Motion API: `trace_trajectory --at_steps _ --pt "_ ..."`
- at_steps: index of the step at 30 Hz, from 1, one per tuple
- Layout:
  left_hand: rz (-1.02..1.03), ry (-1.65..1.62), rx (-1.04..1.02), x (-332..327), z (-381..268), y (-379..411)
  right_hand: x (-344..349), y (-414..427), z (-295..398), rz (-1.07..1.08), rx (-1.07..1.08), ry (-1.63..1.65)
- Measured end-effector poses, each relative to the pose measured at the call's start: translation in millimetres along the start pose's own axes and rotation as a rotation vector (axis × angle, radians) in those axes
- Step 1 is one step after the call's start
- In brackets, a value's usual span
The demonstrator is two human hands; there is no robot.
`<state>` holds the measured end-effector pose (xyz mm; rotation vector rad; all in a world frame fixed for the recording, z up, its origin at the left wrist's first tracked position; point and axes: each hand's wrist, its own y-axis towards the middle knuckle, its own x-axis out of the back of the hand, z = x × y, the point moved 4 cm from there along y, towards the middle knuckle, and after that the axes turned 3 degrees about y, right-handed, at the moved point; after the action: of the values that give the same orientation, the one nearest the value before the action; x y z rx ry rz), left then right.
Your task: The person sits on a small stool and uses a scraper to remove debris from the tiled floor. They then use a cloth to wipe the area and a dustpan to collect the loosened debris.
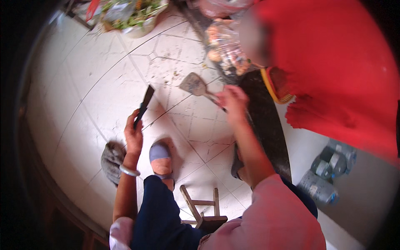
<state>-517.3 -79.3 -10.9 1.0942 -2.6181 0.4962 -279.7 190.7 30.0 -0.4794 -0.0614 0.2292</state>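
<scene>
My left hand (pixel 133 132) grips a narrow black object (pixel 145 104), seen almost edge-on, so its kind cannot be told. My right hand (pixel 233 100), a little blurred, holds a flat-bladed metal turner (pixel 194 84) by its handle. The turner's worn, stained blade points up and to the left, above the tiled floor (pixel 187 131). Small scraps (pixel 170 79) litter the tiles beyond the blade. A pale bangle (pixel 129 170) circles my left wrist.
A grey cat-like animal (pixel 112 162) is beside my left forearm. A wooden stool (pixel 215 222) stands between my legs. Plastic bottles (pixel 318 187), a yellow-rimmed basket (pixel 272 89), a plastic bag of food (pixel 226 43) and red cloth (pixel 331 68) are right; a bowl of greens (pixel 139 31) is ahead.
</scene>
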Motion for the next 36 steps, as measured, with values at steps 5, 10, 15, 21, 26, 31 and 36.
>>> trace_trajectory --at_steps 5,10,15,21,26,31,36 --pt "-0.001 -0.022 0.030 -8 -18 1 107 28 78 -0.412 0.391 0.112" --pt "-0.027 -0.049 -0.027 -15 -23 6 143 44 94 -0.587 0.574 -0.106" --pt "-0.019 -0.014 0.010 -10 -30 7 163 51 70 -0.731 0.445 -0.010" --pt "-0.045 -0.012 0.011 -6 -20 4 183 64 100 -0.729 0.575 -0.450" --pt "-0.030 -0.053 -0.028 -19 -25 8 214 84 119 -0.621 0.793 -0.676" --pt "-0.053 0.003 0.004 -10 -19 8 95 20 50 -0.157 0.708 -0.804" --pt "-0.071 0.045 -0.018 -19 -23 22 45 18 -35 0.478 0.246 -1.130"
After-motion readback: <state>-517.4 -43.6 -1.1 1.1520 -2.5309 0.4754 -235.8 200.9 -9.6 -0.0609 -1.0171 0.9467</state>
